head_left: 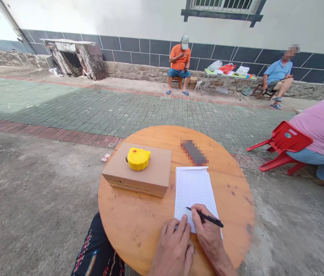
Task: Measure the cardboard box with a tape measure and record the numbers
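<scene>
A white notepad (193,186) lies on the round wooden table (139,230), with rows of faint writing over its upper part. Between the fingers of my right hand (208,232) is a black pen (208,217), its tip at the lower left part of the page. My left hand (175,245) rests flat, fingers extended, on the lower left edge of the notepad and the wood beside it. Left of the pad sits a brown cardboard box (157,165), and on top of it a yellow tape measure (139,159). A blurred dark, red-edged object (194,152) lies beyond the pad.
Close by on the right, a person in a pink shirt (323,122) sits on a red plastic chair (291,136). Across the paving, two seated people flank a folding table (208,72) with bags. An old wooden cabinet (93,57) stands by the wall.
</scene>
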`<state>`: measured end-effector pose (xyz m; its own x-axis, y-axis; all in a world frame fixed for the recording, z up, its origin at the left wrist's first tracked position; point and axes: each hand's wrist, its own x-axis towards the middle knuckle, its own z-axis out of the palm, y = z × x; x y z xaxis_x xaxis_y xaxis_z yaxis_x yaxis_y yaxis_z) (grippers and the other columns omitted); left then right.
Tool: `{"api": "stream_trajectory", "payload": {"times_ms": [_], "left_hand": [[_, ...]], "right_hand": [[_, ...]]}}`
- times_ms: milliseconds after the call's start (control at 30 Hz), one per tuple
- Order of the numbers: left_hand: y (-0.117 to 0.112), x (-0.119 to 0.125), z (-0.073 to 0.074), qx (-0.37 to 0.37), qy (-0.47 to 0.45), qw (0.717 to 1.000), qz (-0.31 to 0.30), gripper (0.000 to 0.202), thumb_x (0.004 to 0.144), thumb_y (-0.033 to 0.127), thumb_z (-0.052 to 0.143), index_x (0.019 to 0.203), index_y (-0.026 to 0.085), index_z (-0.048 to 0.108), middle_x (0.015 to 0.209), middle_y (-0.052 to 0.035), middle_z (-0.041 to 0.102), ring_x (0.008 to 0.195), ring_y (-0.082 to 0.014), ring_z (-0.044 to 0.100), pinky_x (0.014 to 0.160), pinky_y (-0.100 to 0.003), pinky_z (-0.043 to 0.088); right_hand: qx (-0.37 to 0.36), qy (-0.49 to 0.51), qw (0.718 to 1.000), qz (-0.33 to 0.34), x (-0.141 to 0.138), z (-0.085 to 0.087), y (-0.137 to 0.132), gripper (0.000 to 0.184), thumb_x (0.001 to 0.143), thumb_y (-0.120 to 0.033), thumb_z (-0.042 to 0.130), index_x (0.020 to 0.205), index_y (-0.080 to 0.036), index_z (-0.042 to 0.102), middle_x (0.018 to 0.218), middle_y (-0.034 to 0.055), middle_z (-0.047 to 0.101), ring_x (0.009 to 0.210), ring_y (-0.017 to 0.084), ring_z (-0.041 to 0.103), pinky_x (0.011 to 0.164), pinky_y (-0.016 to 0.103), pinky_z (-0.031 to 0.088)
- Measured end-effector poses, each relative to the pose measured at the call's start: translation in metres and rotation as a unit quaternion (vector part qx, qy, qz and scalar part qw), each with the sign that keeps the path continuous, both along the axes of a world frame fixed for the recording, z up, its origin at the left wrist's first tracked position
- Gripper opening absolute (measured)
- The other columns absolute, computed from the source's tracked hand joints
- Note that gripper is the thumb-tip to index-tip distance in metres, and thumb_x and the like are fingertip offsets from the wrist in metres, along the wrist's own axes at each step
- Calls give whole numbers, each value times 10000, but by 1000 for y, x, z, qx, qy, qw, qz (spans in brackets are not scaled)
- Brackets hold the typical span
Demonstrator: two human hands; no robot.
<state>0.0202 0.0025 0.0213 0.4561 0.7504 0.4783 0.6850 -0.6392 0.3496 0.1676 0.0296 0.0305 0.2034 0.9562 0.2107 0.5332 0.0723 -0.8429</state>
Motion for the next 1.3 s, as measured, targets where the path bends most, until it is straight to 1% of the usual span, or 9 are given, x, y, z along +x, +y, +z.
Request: {"api": "stream_trajectory", "payload": {"times_ms": [267, 467, 567, 767, 867, 1000, 1133, 1300], "left_hand": [[0, 0, 2, 13, -7, 1000, 7, 364, 822, 189, 531, 1174, 128, 602, 1288, -72, 620, 999, -240, 520, 850, -385, 487], [0, -1, 1, -2, 1, 1000, 0, 368, 819, 190, 539, 1178, 131, 597, 1294, -76, 615, 996, -243, 525, 849, -389, 492], [0, 0, 2, -2, -2, 1000, 0, 371, 811, 180, 543, 1174, 129, 599, 1290, -78, 617, 993, -241, 524, 848, -385, 494], [1, -1, 3, 1, -7, 1000, -3, 370, 811, 181, 542, 1172, 123, 601, 1282, -82, 620, 990, -240, 520, 844, -380, 496], [0, -1, 3, -8, -5, 1000, -3, 373, 814, 187, 548, 1179, 127, 597, 1289, -76, 616, 993, -237, 517, 844, -376, 495], [0, -1, 3, -15, 1, 1000, -2, 373, 816, 192, 555, 1184, 140, 593, 1304, -65, 608, 1006, -236, 513, 860, -374, 487], [1, 0, 2, -16, 4, 1000, -1, 380, 798, 192, 569, 1174, 147, 596, 1290, -58, 615, 980, -230, 511, 850, -367, 482], [2, 3, 2, 0, 3, 1000, 11, 388, 775, 164, 562, 1162, 153, 604, 1279, -54, 619, 964, -234, 502, 825, -370, 472]], "right_hand": [[13, -7, 1000, 3, 0, 0, 1, 269, 933, -366, 480, 805, -181, 628, 688, 14, 627, 585, 144, 563, 573, 230, 473], [9, -1, 1000, 3, 1, 1, 1, 270, 929, -371, 487, 796, -180, 625, 628, -6, 580, 534, 133, 514, 524, 224, 441], [9, 6, 1000, -4, 1, 0, 1, 270, 928, -376, 491, 802, -179, 627, 638, -2, 582, 536, 134, 510, 530, 228, 442], [2, 7, 1000, 5, 0, 0, 2, 268, 928, -373, 491, 808, -177, 631, 663, 5, 595, 575, 141, 537, 557, 225, 454], [0, 4, 1000, 11, 1, 1, 1, 268, 927, -367, 487, 795, -179, 624, 648, -2, 584, 559, 135, 526, 546, 221, 449], [5, 12, 1000, -8, 2, 0, 0, 266, 921, -378, 490, 792, -181, 613, 614, -11, 559, 517, 127, 490, 513, 225, 431], [3, 37, 999, -30, 3, -4, 0, 266, 912, -401, 497, 811, -182, 612, 563, -28, 507, 464, 120, 432, 444, 228, 382], [0, 43, 998, -42, 2, -4, 1, 265, 902, -396, 498, 796, -182, 613, 551, -31, 480, 454, 120, 408, 422, 229, 358]]}}
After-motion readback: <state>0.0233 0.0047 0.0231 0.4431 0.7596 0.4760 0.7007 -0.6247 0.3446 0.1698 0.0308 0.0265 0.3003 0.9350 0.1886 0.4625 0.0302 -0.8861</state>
